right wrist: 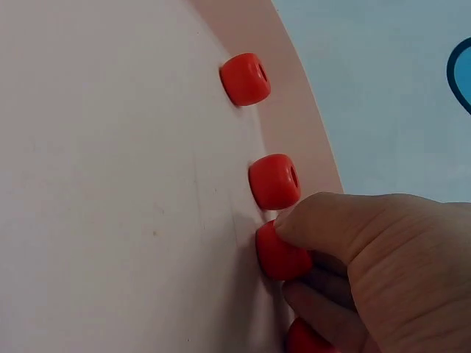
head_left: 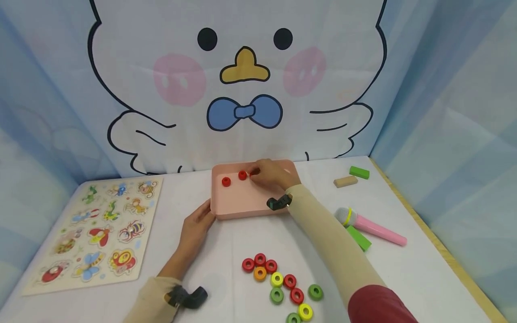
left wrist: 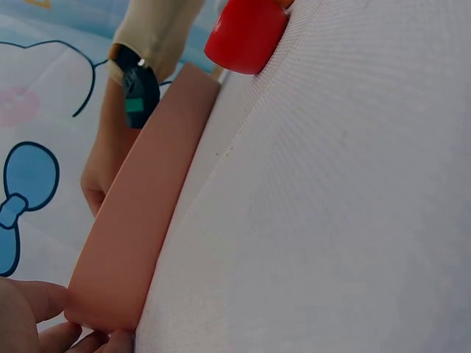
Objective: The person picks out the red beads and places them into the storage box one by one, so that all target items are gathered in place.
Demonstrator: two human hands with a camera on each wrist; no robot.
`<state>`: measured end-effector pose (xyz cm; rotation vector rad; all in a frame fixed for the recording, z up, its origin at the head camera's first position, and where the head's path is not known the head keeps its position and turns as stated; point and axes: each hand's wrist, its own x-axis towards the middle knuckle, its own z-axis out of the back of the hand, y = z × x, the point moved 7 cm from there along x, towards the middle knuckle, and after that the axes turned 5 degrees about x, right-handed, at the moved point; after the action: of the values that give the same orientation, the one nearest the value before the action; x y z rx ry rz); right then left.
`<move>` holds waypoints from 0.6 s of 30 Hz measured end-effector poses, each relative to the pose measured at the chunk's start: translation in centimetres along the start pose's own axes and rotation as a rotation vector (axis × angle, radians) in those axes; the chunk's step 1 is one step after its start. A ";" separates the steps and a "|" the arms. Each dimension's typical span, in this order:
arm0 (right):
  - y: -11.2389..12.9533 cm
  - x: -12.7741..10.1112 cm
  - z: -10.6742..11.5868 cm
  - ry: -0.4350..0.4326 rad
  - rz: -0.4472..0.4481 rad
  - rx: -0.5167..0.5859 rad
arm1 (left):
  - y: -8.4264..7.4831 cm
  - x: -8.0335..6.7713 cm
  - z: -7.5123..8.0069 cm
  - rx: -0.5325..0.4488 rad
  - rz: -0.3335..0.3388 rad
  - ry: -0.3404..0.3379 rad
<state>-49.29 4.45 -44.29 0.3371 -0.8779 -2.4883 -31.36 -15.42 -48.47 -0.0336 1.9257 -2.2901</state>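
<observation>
A pink tray lies at the middle of the white table, with two red rings in its far part. My right hand reaches into the tray and pinches a third red ring beside them; another red piece shows under the fingers. In the right wrist view the two free red rings lie in a row along the tray's wall. My left hand rests against the tray's near left corner. Several loose red, orange, yellow and green rings lie nearer me.
An insect puzzle board lies at the left. A pink toy microphone lies across a green block on the right, with a wooden block and another green block behind. Fabric walls close the back and sides.
</observation>
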 end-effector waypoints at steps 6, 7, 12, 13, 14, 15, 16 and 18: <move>0.0 -0.6 0.6 -0.006 -0.005 0.029 | 0.2 -0.1 -0.3 0.015 0.000 0.007; 0.1 -0.8 0.9 -0.019 -0.005 0.024 | 0.2 -0.1 -0.3 0.012 -0.003 0.010; 0.7 -1.9 3.6 -0.111 0.032 0.106 | 0.0 -0.1 -0.2 0.008 -0.009 0.008; 0.7 -2.3 4.1 -0.128 0.038 0.129 | 0.0 -0.1 -0.2 0.010 -0.009 0.008; 0.8 -2.7 4.5 -0.136 0.046 0.169 | 0.0 -0.1 -0.1 0.017 -0.007 0.006; 0.8 -3.1 4.8 -0.143 0.051 0.197 | 0.0 -0.1 -0.1 0.021 -0.006 0.006; 0.7 -3.6 5.1 -0.149 0.053 0.215 | 0.0 0.0 -0.1 0.026 -0.006 0.008; 0.5 -4.7 5.3 -0.156 0.061 0.222 | 0.0 0.0 0.0 0.040 -0.006 0.011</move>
<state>-47.05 9.25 -39.59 0.1870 -1.2142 -2.3896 -31.40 -15.42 -48.46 -0.0225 1.8871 -2.3360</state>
